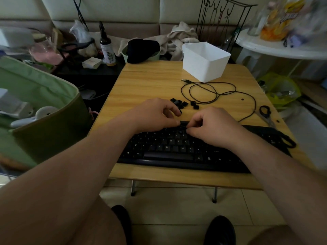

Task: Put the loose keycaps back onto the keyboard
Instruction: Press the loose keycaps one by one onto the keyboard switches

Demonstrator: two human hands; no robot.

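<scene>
I am looking down from a head-worn camera at a small wooden worktop (150, 82). A black keyboard (177, 156) lies across its near half, its long axis running left to right in front of me.

Both of my hands meet over the upper rows of the keyboard, near its middle. My left hand (155, 115) has its fingers curled, thumb tip at the keyboard's far edge. My right hand (212, 126) is also curled, fingertips bunched against the left thumb. Between them sits something small and dark, which I take to be a keycap being seated, though the hands hide most of it, so I cannot tell which hand actually grips it.

The loose keycaps (184, 104) lie in a small scattered cluster on the bare wood, just beyond the keyboard's far edge and directly ahead of my hands. The cluster sits just beyond the left hand's fingertips, almost touching them, and a little farther from the right hand. So the left hand looks better placed for the next pickup, with a short reach forward, away from me.

A thin black cable (212, 91) loops on the worktop beyond the keycaps, to the right. A white plastic bin (205, 62) stands at the far edge. Scissors (265, 112) lie at the right, near the keyboard's far corner.
</scene>
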